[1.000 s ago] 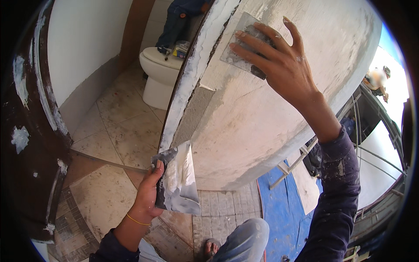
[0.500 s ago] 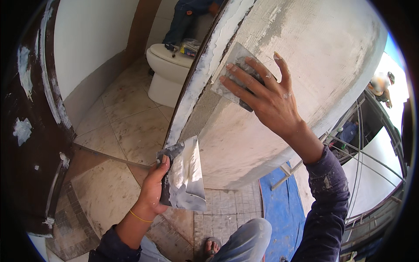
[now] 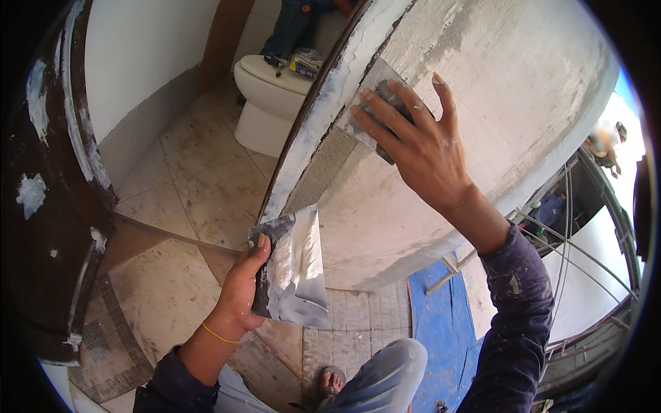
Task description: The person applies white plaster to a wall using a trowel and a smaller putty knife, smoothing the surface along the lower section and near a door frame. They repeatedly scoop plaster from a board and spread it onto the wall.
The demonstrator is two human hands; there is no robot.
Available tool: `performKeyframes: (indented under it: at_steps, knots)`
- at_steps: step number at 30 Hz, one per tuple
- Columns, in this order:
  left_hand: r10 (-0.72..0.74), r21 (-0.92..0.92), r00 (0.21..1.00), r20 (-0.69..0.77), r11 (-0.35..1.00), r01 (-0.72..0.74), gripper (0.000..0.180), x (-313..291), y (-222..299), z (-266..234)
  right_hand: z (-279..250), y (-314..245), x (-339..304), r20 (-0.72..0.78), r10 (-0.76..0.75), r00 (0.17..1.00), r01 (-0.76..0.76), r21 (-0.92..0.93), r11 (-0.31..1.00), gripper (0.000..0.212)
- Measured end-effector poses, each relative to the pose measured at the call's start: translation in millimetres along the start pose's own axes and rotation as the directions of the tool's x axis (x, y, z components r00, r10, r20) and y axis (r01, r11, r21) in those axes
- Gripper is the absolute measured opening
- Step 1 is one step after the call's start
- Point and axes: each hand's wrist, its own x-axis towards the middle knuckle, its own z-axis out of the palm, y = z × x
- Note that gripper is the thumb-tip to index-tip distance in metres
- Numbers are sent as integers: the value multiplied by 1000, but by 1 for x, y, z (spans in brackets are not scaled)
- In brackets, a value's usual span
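Note:
My left hand [image 3: 237, 296] grips a flat metal putty plate [image 3: 315, 279] by its dark side, thumb on top. Thick white putty [image 3: 284, 268] lies on the plate in ridges. Higher up and to the right, the spread fingers of my right hand [image 3: 428, 155] press a thin metal putty blade [image 3: 382, 77] flat on the wall [image 3: 482, 117]. The blade's left corner lies close to the dark trim [image 3: 292, 141] and the white-smeared strip [image 3: 323, 103] along the wall's edge. Below the blade runs a rough grey cement band [image 3: 323, 172]. My right thumb is hidden.
Through the doorway stands a white toilet [image 3: 272, 124] with small items on its lid; a person's legs [image 3: 284, 31] are behind it. A dark, putty-spotted door [image 3: 48, 227] is at left. A blue tarp [image 3: 441, 303] covers part of the floor. Metal scaffolding [image 3: 585, 268] and another person [image 3: 606, 141] appear at right.
The view has shifted slightly, so the toilet and floor sit higher in the picture. Both hands keep their holds; the blade stays against the wall, with little visible movement along it.

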Motion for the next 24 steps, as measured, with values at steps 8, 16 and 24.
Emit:
performKeyframes:
  at_steps: [8, 16, 24]
  knots:
    - [24, 24, 1000, -6, 999, -24, 44, -5, 3, 3, -36, -1, -57, 228, 169, 959, -185, 50, 981, 64]
    - [-85, -81, 967, 238, 991, 107, 47, -8, -13, 8, -77, -99, -105, 150, 168, 974, -180, 967, 178, 75]
    - [-63, -37, 995, 75, 997, 66, 46, -21, -19, 22, -60, -122, -137, 331, 258, 908, -410, 831, 376, 71]
